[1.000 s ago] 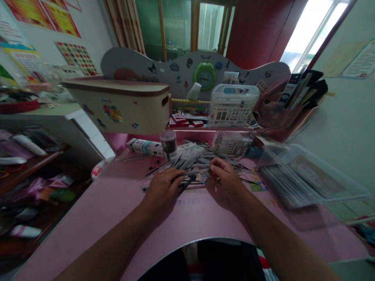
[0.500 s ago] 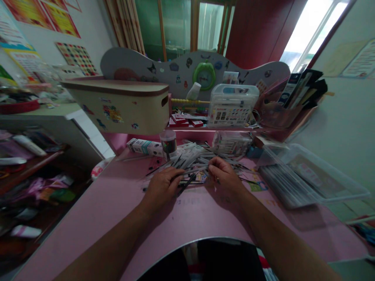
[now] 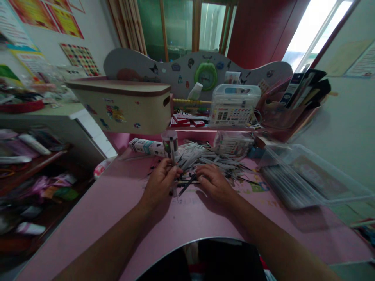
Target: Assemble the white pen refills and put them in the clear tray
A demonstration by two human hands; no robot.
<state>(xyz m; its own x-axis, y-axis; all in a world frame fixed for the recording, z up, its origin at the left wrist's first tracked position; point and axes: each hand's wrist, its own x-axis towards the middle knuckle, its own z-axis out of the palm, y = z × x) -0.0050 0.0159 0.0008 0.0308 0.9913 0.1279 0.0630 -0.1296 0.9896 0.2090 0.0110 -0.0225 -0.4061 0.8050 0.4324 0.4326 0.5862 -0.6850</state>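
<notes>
My left hand point(image 3: 163, 177) is closed on a slim, clear-barrelled pen point(image 3: 172, 150), which it holds roughly upright at the left of a heap. The heap of thin white and clear pens or refills point(image 3: 202, 156) lies loose on the pink desk. My right hand point(image 3: 215, 182) rests low over the front of this heap, fingers bent and a little apart. Close to its fingertips lies a dark pen-like stick point(image 3: 187, 185), slanting on the desk. Whether the fingers touch it is unclear. Behind the upright pen stands a clear round tub point(image 3: 166, 141) with dark items inside.
A clear open plastic box point(image 3: 345, 187) is at the right of the pink desk point(image 3: 117, 218). A long printed carton point(image 3: 146, 146) lies left of the heap. On the shelf behind are a cream storage bin point(image 3: 140, 113), a clear carry case point(image 3: 234, 105) and a green clock point(image 3: 206, 76).
The pen held level between both hands is now upright in my left hand. My right hand has come off it and shifted left, towards the dark stick.
</notes>
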